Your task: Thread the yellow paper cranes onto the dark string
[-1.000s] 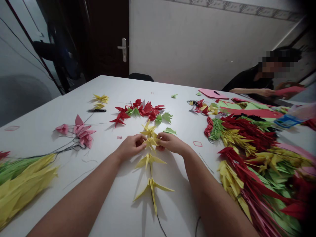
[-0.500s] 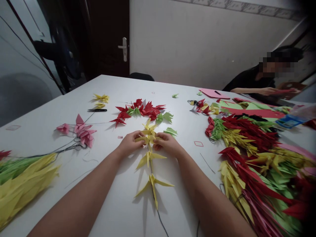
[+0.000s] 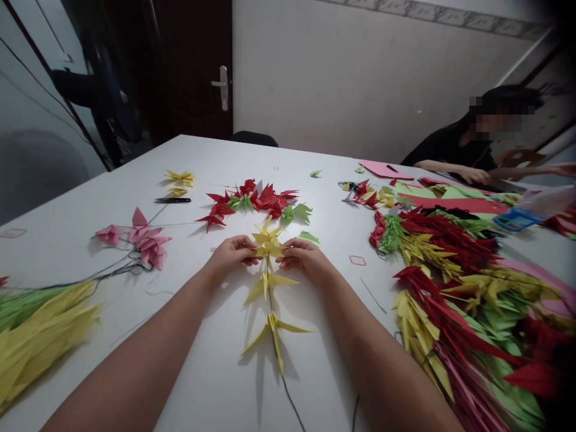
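Figure: Two hands spreading a yellow origami crane (image 3: 269, 242) strung on a dark thread (image 3: 288, 408).
Since the previous view, the left hand (image 3: 231, 255) and right hand (image 3: 303, 261) have drawn apart, each grip nearly closed and pinching one wing. The crane lies just below the red origami cranes (image 3: 247, 198) on the white desk (image 3: 67, 252), above two further yellow cranes (image 3: 269, 287).

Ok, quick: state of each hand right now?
Left hand: closed, pinching the yellow paper crane.
Right hand: closed, pinching the same yellow paper crane.
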`<state>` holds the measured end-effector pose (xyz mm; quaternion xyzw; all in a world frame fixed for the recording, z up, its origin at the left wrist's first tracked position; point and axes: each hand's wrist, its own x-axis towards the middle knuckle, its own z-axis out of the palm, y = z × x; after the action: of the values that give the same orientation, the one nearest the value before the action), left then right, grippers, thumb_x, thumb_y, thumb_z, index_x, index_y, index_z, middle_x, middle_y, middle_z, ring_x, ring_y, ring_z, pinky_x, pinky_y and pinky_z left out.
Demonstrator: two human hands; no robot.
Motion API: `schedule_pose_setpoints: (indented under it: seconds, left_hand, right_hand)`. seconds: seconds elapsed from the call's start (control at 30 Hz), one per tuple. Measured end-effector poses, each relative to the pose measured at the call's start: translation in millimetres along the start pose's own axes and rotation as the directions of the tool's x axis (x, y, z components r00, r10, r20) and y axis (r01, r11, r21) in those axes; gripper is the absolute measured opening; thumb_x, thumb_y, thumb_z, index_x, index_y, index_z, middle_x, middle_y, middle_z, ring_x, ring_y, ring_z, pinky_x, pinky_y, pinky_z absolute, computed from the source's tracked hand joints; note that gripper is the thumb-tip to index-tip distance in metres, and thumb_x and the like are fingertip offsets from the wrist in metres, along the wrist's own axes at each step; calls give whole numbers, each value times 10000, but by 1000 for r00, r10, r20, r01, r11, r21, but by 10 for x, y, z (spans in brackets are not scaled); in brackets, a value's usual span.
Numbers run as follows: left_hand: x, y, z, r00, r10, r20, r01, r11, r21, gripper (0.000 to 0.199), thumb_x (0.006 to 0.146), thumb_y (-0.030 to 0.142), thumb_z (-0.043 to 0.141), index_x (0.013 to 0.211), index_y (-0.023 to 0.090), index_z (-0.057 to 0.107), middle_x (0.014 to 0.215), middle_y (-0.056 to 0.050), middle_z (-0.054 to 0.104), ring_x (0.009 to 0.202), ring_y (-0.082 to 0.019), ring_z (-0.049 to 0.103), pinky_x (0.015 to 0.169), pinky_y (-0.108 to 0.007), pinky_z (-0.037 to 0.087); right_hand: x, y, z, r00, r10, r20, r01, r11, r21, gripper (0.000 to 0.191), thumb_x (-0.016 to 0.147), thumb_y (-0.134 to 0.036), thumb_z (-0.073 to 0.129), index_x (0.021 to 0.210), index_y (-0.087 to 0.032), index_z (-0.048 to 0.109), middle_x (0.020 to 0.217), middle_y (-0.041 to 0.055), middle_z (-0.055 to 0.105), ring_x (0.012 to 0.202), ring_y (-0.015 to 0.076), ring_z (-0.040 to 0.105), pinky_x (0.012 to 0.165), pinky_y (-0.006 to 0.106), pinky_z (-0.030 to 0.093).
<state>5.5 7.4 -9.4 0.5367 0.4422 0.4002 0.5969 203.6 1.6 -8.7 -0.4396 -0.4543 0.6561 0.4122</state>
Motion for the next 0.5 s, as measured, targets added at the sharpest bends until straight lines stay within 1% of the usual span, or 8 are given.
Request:
schedule_pose_setpoints:
  seconds: [0.13, 0.2, 0.3, 0.4, 0.5]
  left_hand:
    - [-14, 21, -12, 999, -34, -1, 34, 999, -2, 109, 595, 202, 622, 678, 149, 576, 606, -6, 650, 539, -102, 586, 549, -222, 428]
    - [-18, 34, -15, 999, -38, -6, 38, 999, 4, 113, 595, 202, 625, 687, 144, 594, 611, -12, 659, 519, -93, 573, 531, -214, 422]
    - [-22, 53, -21, 999, -41, -5, 41, 999, -17, 120, 584, 201, 631, 686, 138, 617, 597, -14, 662, 488, -80, 552, 512, -204, 413]
    - [-31, 67, -28, 998, -64, -1, 63, 995, -79, 152, 571, 194, 618, 704, 126, 646, 603, -26, 667, 508, -91, 566, 543, -221, 437]
    - [-38, 65, -35, 997, -76, -3, 75, 993, -90, 220, 581, 195, 599, 776, 119, 665, 627, -43, 677, 523, -103, 571, 562, -242, 450]
  right_hand:
    - [11, -11, -4, 998, -6, -59, 7, 1000, 10, 135, 573, -166, 635, 704, -134, 634, 515, 22, 647, 413, 95, 569, 435, 185, 462]
    - [9, -20, -8, 997, 7, -74, -6, 1000, 20, 132, 587, -132, 613, 714, -123, 646, 511, 29, 647, 412, 95, 570, 429, 179, 466]
    - [-19, -47, -41, 997, 65, -31, -64, 997, 35, 150, 629, -92, 573, 757, -110, 648, 582, 64, 675, 478, 115, 613, 495, 201, 512]
    - [-57, -79, -104, 994, 109, 32, -110, 993, 50, 166, 678, -73, 543, 813, -97, 637, 681, 105, 693, 580, 139, 650, 588, 233, 539]
    - [-69, -100, -163, 992, 122, 37, -123, 991, 47, 155, 698, -67, 544, 822, -98, 633, 679, 96, 690, 558, 123, 640, 584, 222, 538]
